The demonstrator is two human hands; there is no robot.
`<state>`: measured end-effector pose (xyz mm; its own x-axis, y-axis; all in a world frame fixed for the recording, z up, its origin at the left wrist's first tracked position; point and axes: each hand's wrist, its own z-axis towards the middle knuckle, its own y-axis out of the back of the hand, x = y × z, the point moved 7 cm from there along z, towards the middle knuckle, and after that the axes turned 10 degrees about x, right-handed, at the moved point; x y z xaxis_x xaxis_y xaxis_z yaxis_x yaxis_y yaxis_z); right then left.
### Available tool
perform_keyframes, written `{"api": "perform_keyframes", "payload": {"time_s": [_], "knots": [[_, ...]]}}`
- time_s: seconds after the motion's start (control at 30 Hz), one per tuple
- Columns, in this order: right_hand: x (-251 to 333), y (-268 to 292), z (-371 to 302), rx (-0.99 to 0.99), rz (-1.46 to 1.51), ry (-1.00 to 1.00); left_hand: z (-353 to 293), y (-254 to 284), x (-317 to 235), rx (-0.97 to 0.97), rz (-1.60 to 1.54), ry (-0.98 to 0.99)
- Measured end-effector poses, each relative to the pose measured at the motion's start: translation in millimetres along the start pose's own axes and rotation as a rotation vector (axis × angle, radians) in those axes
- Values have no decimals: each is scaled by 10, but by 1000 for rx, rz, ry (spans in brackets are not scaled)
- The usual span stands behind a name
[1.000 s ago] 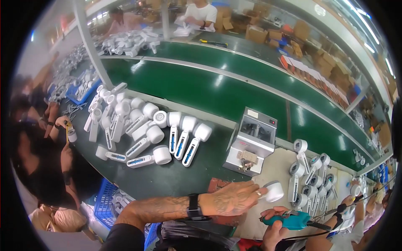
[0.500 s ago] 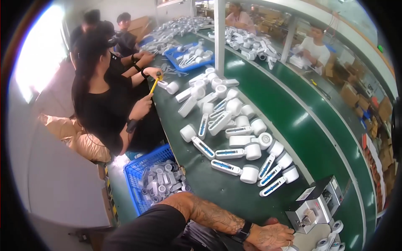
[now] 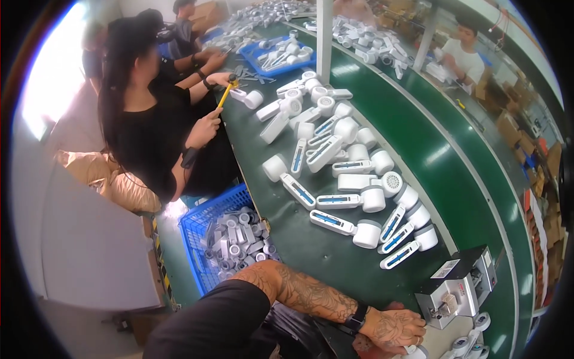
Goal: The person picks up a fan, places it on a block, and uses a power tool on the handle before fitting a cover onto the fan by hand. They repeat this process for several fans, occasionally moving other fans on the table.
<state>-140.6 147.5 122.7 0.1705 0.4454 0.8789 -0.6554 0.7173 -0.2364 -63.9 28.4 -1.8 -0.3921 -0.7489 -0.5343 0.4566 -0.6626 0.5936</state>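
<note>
My left hand (image 3: 396, 330), palm down with a dark watch on its wrist, has its fingers curled over a white plastic part (image 3: 414, 352) at the lower edge. Most of that part is covered by the hand or cut off by the frame. Skin showing beyond and below my left hand seems to belong to my right hand (image 3: 363, 345), whose fingers are mostly hidden. Just past my fingers stands a small silver and black bench device (image 3: 447, 301) with a metal fixture on its front. Several white and grey round-headed parts (image 3: 465, 346) lie to its right.
White plastic units with round heads and blue strips (image 3: 332, 222) spread across the green table (image 3: 287, 239). A blue basket (image 3: 197, 263) of grey parts stands at left. Beyond it, a co-worker holds a yellow-handled hammer (image 3: 225, 94). A blue tray (image 3: 251, 58) sits farther back.
The view has shifted, so the table items sit a little differently in the picture. My left hand stays beside the bench device, its fingers still curled over the white part.
</note>
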Motion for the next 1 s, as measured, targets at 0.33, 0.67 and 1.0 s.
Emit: {"api": "perform_keyframes", "payload": {"time_s": [0.33, 0.67, 1.0], "knots": [[30, -31, 43, 36, -122, 78, 7, 134, -32, 106, -22, 33], [-343, 161, 105, -24, 74, 15, 0, 432, 41, 109, 96, 120], [-273, 105, 318, 144, -108, 14, 333, 319, 5, 184, -31, 153]]}}
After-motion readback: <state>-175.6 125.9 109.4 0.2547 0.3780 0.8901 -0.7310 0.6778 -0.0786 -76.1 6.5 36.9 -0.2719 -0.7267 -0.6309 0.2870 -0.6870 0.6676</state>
